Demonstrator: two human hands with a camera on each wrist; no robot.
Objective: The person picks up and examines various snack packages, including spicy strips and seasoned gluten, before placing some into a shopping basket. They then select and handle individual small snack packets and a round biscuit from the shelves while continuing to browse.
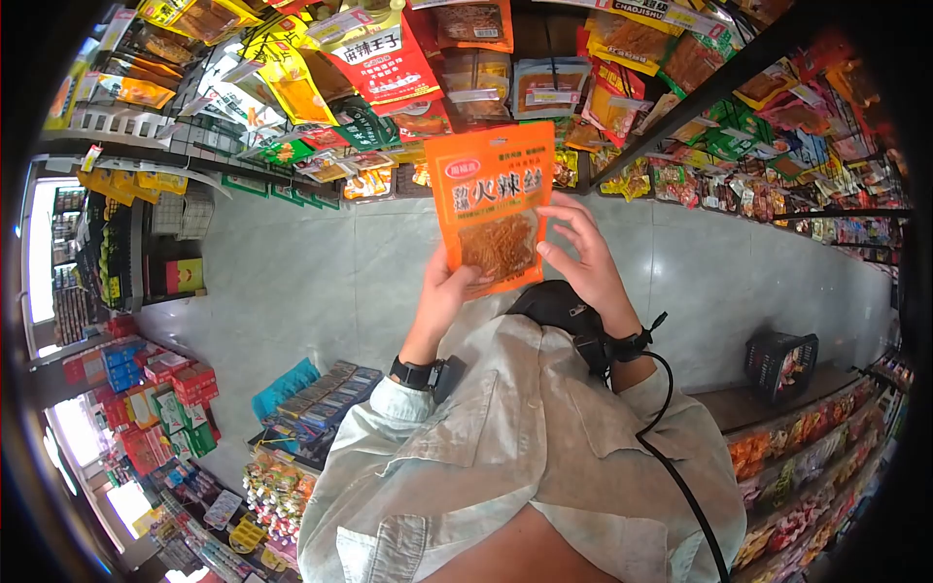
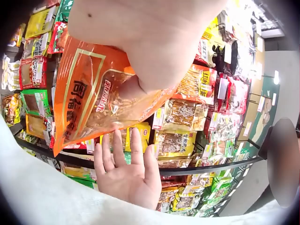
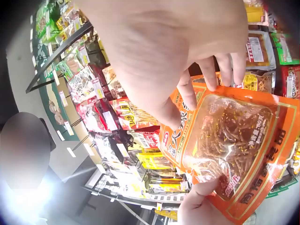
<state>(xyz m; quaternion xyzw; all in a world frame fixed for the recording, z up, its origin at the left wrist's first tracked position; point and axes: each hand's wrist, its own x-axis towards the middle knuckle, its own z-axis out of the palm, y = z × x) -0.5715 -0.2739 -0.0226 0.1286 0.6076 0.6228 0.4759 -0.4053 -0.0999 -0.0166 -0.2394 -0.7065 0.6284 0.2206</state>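
Observation:
An orange snack packet with a clear window is held upright in front of the body. The left hand pinches its lower left corner, thumb on the front; the fingers behind are hidden. In the left wrist view the left hand presses its thumb on the packet, and the right hand shows its palm, fingers extended beside the packet's edge. The right hand is at the packet's right edge, fingers loosely extended. The right wrist view has the right hand with fingertips at the packet.
Racks of hanging snack packets stand in front, with dark metal rails. A black basket is at the right, above a lower shelf of packets. Stacked boxes and a blue display are at the left. Grey floor lies between.

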